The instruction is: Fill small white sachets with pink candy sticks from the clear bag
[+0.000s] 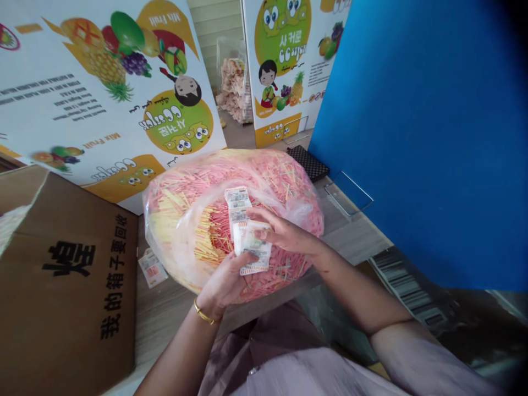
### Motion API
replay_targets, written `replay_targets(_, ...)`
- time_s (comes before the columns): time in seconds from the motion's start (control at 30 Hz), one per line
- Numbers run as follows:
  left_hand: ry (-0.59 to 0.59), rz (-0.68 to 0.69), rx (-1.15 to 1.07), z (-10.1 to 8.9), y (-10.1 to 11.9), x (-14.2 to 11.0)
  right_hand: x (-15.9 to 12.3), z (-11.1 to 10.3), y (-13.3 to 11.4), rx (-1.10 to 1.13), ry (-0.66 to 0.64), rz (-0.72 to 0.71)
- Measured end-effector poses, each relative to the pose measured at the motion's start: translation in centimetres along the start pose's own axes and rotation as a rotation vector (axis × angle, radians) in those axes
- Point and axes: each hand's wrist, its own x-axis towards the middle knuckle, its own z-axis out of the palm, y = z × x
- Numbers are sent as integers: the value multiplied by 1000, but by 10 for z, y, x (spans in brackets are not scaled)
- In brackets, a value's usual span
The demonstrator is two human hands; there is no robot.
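A strip of small printed packets (252, 245) lies folded into a stack between my two hands. My left hand (231, 278) grips the stack's lower left side, thumb on top. From the right, my right hand (274, 231) has its fingers on the upper part of the stack, and a loose length of the strip (238, 199) reaches away beyond them. Under both hands is a large clear plastic bag (181, 231), its mouth open, full of thin pink sticks (264, 176) and yellow sticks (206, 236).
A brown carton (82, 308) stands at the left. White printed boxes (103, 121) rise behind the bag, and a blue panel (421, 143) fills the right. A loose packet (152, 268) lies on the table (154, 324). A black patterned object (308, 163) and a wire handle (348, 192) are near the panel.
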Motion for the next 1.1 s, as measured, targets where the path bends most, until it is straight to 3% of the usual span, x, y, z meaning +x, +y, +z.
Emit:
replay_targets(0.1, -22, -52, 100, -1, 0, -3, 3, -8, -3, 182, -261, 135)
replay_targets(0.17, 41, 30, 264, -4, -2, -3, 6, -15, -2, 258, -190, 155)
replay_targets(0.27, 269, 482, 839, -11, -3, -1, 6, -22, 0, 211, 60, 197)
replay_targets(0.3, 361, 655, 1078, -14, -3, -1, 4, -22, 0, 210, 61, 242)
replay_targets(0.37, 532, 894, 1489, -20, -3, 1, 2, -18, -1, 304, -77, 343)
replay_targets(0.43, 629, 972, 1745, -23, -6, 5, 0, -7, -1, 424, -188, 387)
replay_targets(0.47, 645, 985, 1819, -24, -9, 7, 1, 0, 0, 448, -176, 381)
replay_targets(0.57, 631, 993, 1905, -21, -19, 12, 9, 12, 7, 376, -19, 353)
replay_targets(0.67, 554, 1000, 1858, -18, -24, 8, 20, 0, 9, 107, -6, 307)
replay_targets(0.77, 471, 1012, 1718, -19, -16, 1, 30, -33, -6, -299, -86, 207)
replay_targets(0.87, 648, 1000, 1649, -27, 2, 7, 41, -59, -30, -612, -284, 223)
replay_targets(0.97, 814, 869, 1799, -36, 15, 26, 51, -65, -47, -743, -464, 226)
replay_targets(1.1, 750, 846, 1843, -39, 19, 45, 59, -61, -48, -757, -538, 199)
